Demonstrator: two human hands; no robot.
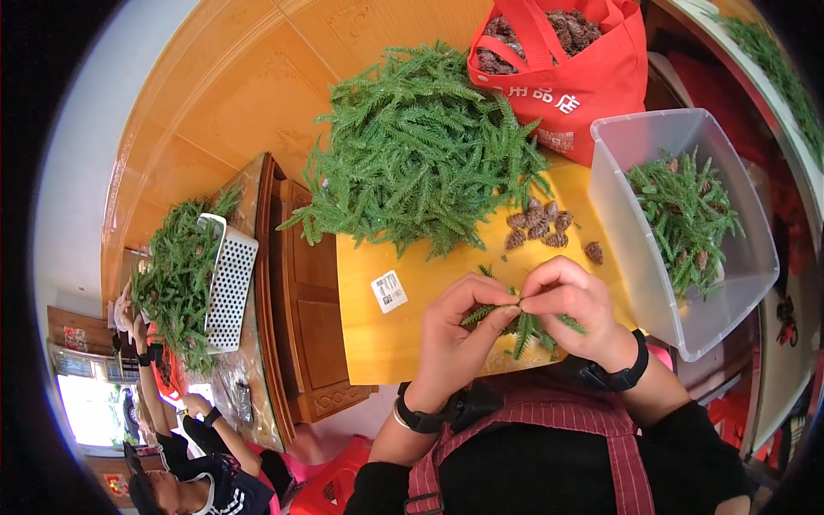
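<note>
Near the front edge of the yellow tabletop (369,343), my two hands meet, fingertips touching. My left hand (468,324) is closed in a pinch at the middle of a small green pine sprig (525,335). Opposite it, my right hand (573,307) pinches at the same spot, its fingers curled over the sprig. Needled tips stick out below and beside the fingers; what lies right between the fingertips is too small to make out. Just beyond my right hand lie several brown pine cones (538,225), with a single cone (593,251) off to the right.
A large heap of green pine sprigs (421,146) covers the table's far side. Behind it stands a red bag (558,103) of pine cones. On the right is a clear plastic bin (678,330) holding sprigs with cones. Leftward, a person works beside a white perforated basket (232,279).
</note>
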